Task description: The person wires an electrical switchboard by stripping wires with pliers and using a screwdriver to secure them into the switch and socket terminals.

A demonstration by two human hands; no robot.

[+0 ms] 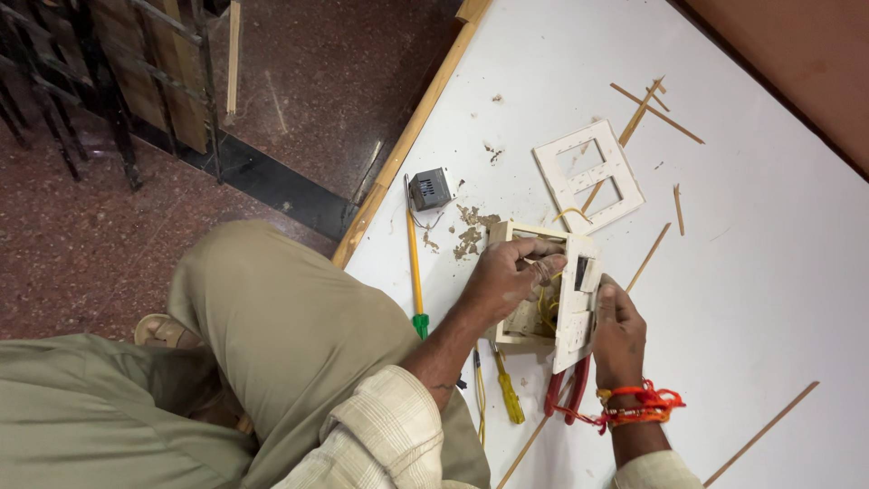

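Near the white board's (742, 272) left edge, the left hand (507, 276) curls into the open switch box (534, 290), fingers pinching the yellow wires (548, 303); the right hand (618, 330) grips the hinged switch plate (577, 312). Best to keep the plate steady and tuck wires fully inside, avoiding pinches

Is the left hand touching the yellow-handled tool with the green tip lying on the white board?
Apart. In the head view the left hand grips the cream switch box, while the yellow-handled tool lies on the white board with bare surface between them.
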